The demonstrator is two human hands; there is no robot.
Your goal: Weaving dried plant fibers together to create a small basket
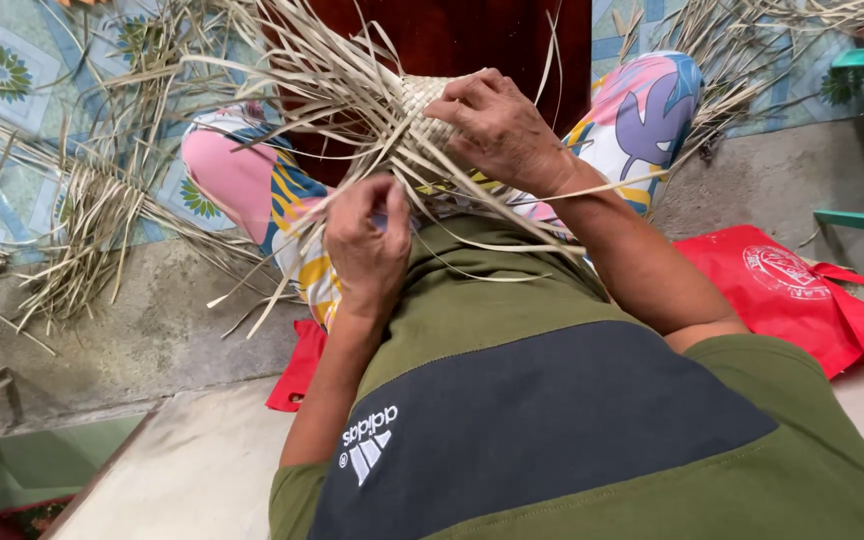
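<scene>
Olive-green short-sleeved shirt (512, 310), broad dark navy panel across chest, small white striped emblem on panel, visible stitched seams, loose trousers (642, 110) in bright floral print of pink, blue, yellow and white, bare forearms

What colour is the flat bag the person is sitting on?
The bag is bright red with a pale round print, seen clearly in the head view.

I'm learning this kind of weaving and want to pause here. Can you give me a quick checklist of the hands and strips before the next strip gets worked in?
1. Left hand pinching a loose strip: ok.
2. Right hand pressing on the woven patch: ok.
3. Woven patch resting over the knees: ok.
4. Loose strips fanned out, untangled: cannot tell.
5. Spare strip bundle lying on the floor to the left: ok.
</scene>
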